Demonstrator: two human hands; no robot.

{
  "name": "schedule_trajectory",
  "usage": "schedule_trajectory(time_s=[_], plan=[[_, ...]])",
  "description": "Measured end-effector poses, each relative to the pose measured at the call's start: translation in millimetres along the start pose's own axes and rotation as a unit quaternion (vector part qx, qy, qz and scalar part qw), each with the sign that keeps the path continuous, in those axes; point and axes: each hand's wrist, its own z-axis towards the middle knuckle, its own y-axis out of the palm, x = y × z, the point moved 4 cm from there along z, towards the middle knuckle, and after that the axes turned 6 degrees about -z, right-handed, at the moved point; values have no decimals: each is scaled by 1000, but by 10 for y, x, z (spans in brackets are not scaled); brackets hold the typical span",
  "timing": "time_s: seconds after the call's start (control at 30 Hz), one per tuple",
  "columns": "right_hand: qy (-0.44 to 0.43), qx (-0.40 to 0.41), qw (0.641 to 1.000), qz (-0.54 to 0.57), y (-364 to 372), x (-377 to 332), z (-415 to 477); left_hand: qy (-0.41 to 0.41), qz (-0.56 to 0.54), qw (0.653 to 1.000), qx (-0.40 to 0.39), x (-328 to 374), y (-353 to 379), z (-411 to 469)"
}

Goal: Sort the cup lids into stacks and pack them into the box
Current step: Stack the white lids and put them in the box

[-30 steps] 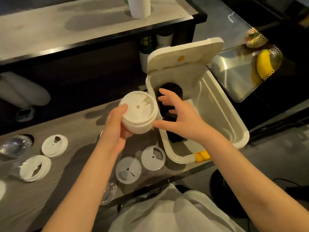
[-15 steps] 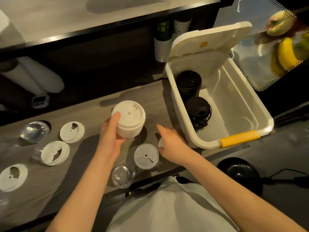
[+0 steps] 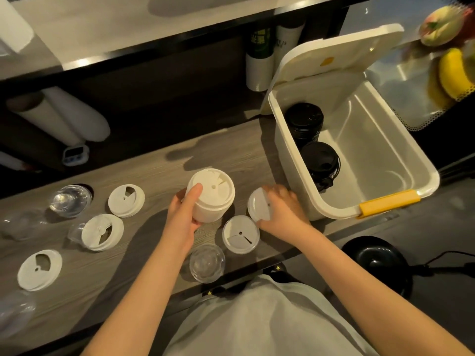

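Gripping white lid stack (image 3: 212,199) in left hand (image 3: 181,218); pinching tilted lid (image 3: 257,205) in right hand (image 3: 284,214), eight o'clock from box (image 3: 385,150).

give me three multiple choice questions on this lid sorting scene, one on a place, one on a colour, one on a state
1. Where are the black lid stacks?
A) on the table
B) inside the box
C) on the upper shelf

2. What colour is the box handle?
A) yellow
B) red
C) black

3. What is the left hand doing?
A) lying flat on the table
B) reaching into the box
C) gripping the white lid stack

Answers: 1 B, both stacks stand within the box's walls; 2 A, the bar on its near rim is yellow; 3 C, thumb and fingers curl round the stack.
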Motion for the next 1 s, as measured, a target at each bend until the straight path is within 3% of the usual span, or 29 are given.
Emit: schedule_trajectory(time_s=[0.1,0.17,0.3,0.5,0.63,0.8,1.0], plan=[[-32,64,976,207,-297,-227,-70,-12,14,1000,5,-25,-59,18],[-72,65,956,275,-415,-420,-88,-20,18,1000,-14,-42,-50,-4],[-149,33,959,240,-395,-750,-90,-35,24,999,-31,-62,-11,-66],[-180,11,962,204,-360,-872,-58,-73,-29,992,-104,-44,-25,-125],[-209,19,964,162,-371,-953,-66,-47,5,987,-153,8,-23,-143],[-237,31,966,101,-438,-1027,-53,-66,6,988,-143,12,-86,-92],[-255,53,959,111,-395,-1065,-36,-44,-4,981,-187,-6,-52,-72]])
